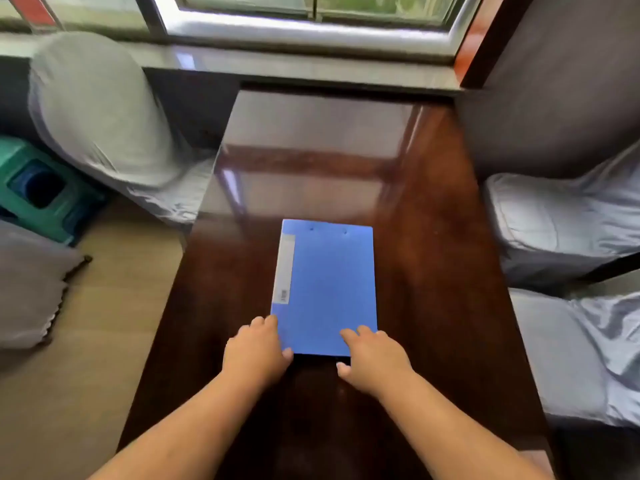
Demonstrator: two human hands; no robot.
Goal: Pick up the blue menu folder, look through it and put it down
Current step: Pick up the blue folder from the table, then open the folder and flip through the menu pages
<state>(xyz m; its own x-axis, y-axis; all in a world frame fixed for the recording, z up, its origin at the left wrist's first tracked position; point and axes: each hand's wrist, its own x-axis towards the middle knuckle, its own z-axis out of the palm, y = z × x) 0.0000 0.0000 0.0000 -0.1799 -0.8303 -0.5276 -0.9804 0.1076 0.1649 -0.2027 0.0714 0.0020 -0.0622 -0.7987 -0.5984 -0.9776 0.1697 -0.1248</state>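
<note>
Blue folder (327, 289) lies flat and closed on the dark glossy table (433, 237), centred toward the near half. Long axis runs away from the person toward the window (311, 15), tilted only slightly. Grey label strip (284, 268) runs along its left long edge; two small rivets sit near the far short edge. Near short edge faces the person.

Left hand (256, 351) is at the near-left corner: fingers curled along the left edge, thumb on the near edge. Right hand (372, 358) is at the near-right corner: fingers spread loosely on top of the cover, thumb below the near edge, off the folder. Both touch it; can't tell if either has a real grip. Folder looks flat on the table, not lifted.

Cloth-covered chairs flank the table: one at the left (100, 109), two at the right (568, 220). Green stool (41, 188) on the floor far left.
</note>
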